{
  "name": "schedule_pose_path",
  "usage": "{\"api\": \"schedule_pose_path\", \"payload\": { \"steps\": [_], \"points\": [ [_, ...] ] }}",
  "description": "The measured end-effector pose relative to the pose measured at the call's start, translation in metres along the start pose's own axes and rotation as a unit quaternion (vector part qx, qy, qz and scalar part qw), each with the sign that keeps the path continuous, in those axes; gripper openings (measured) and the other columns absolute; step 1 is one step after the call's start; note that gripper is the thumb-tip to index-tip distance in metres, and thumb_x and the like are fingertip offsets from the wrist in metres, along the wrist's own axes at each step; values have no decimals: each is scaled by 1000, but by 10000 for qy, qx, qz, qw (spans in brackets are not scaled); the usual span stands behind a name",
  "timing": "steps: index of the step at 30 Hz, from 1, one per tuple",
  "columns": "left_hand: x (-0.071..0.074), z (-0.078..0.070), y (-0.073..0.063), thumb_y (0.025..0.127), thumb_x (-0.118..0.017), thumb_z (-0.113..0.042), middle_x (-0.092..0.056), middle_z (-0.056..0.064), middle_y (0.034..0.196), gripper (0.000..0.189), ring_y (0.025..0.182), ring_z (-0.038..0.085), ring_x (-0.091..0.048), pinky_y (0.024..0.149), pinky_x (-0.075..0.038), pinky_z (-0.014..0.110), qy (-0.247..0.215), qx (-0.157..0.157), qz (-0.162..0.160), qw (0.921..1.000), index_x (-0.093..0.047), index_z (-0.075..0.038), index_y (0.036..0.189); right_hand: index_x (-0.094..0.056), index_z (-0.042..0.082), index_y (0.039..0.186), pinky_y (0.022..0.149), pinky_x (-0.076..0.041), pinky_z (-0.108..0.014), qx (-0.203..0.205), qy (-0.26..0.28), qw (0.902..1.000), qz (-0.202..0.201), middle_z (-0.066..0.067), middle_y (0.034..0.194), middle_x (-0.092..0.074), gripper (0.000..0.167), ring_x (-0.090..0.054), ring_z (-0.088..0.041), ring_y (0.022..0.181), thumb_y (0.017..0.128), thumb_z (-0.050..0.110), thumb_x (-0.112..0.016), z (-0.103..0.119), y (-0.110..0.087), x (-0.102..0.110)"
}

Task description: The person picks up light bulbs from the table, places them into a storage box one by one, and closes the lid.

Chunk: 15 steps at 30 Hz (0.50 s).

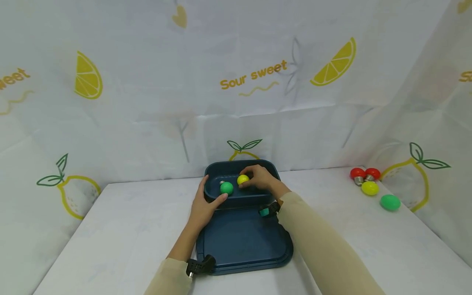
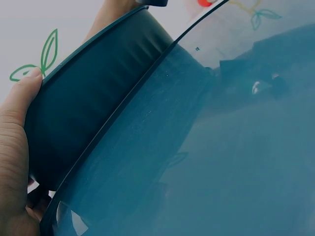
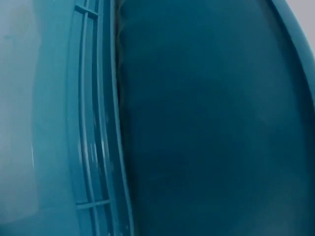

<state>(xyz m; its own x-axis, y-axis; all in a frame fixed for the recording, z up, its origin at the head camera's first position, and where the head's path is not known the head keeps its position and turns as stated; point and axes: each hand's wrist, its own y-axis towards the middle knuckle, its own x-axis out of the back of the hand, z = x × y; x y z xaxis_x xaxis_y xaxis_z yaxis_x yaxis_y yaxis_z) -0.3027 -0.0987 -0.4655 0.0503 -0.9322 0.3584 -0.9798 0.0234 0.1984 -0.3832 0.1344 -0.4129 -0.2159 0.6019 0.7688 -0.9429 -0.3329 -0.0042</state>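
Yellow bulb point(image 1: 243, 179) pinched in right-hand fingers point(image 1: 252, 168) over the dark box point(image 1: 245, 201), left-hand fingers point(image 1: 201, 188) wide against its corner

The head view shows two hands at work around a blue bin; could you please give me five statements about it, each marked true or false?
1. The right hand pinches a yellow piece. True.
2. The left hand pinches the green bulb. False: it rests against the blue bin; the bulb lies in the bin.
3. Two red bulbs lie on the table, right of the bin. True.
4. The bin is covered. False: it is open, with a flat lid-like piece in front.
5. Another yellow piece lies between the red bulbs and a green piece. True.
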Motion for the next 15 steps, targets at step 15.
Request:
{"api": "schedule_pose_path", "payload": {
  "steps": [15],
  "points": [
    [1, 0, -1, 87, -74, -52, -26, 9, 168, 94, 154, 36, -28, 121, -26, 64, 27, -15, -25, 10000, -22, -28, 162, -66, 8, 131, 106, -51, -44, 148, 9, 9996, 221, -13, 134, -66, 53, -62, -30, 124, 86, 30, -82, 1, 0, 13]
  ]
}}
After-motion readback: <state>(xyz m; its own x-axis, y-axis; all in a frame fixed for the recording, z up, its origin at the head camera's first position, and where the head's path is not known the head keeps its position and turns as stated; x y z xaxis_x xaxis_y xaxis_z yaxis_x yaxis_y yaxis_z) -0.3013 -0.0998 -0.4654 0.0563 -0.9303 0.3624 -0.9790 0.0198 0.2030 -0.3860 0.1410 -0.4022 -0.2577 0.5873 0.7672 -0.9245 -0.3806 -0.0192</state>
